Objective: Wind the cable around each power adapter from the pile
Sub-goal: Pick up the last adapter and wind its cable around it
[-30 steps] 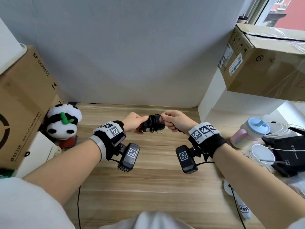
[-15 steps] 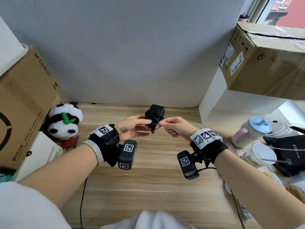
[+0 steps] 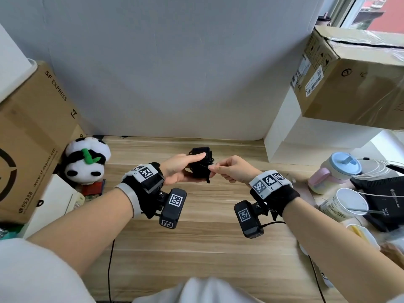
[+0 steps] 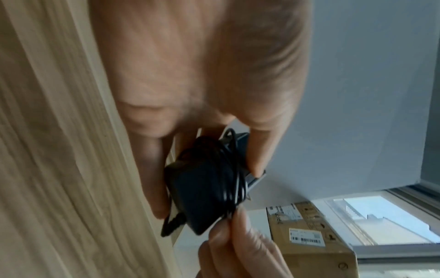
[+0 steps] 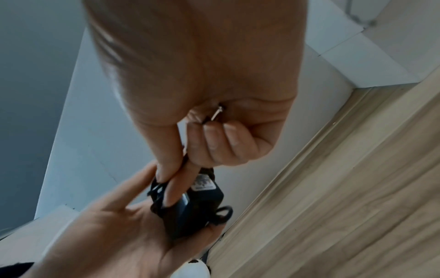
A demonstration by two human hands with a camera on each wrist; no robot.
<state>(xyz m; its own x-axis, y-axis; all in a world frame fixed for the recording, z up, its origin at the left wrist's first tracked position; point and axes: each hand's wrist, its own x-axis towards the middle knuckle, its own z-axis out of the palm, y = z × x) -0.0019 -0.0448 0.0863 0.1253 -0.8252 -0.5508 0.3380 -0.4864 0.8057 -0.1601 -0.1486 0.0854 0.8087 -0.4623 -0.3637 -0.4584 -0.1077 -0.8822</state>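
A black power adapter (image 3: 199,166) with its thin black cable (image 4: 234,180) wound round it is held above the wooden table (image 3: 207,248). My left hand (image 3: 191,169) grips the adapter, thumb (image 4: 260,150) on one face and fingers under the other. From the right, my right hand (image 3: 212,169) pinches the cable at the adapter's edge between thumb and forefinger. In the right wrist view the cable's metal plug tip (image 5: 218,112) lies tucked in that hand's curled fingers, above the adapter (image 5: 197,206). No pile of other adapters is in view.
A cardboard box (image 3: 28,136) and a panda plush (image 3: 87,162) stand at the left. At the right are a white block (image 3: 306,145) under a taped carton (image 3: 354,79), a pink mug (image 3: 334,171), a paper cup (image 3: 347,204) and a black router (image 3: 384,197).
The adapter has turned from lying sideways between both fists to standing upright in my left hand. My left thumb now lies across its top, and both hands shifted slightly farther away.
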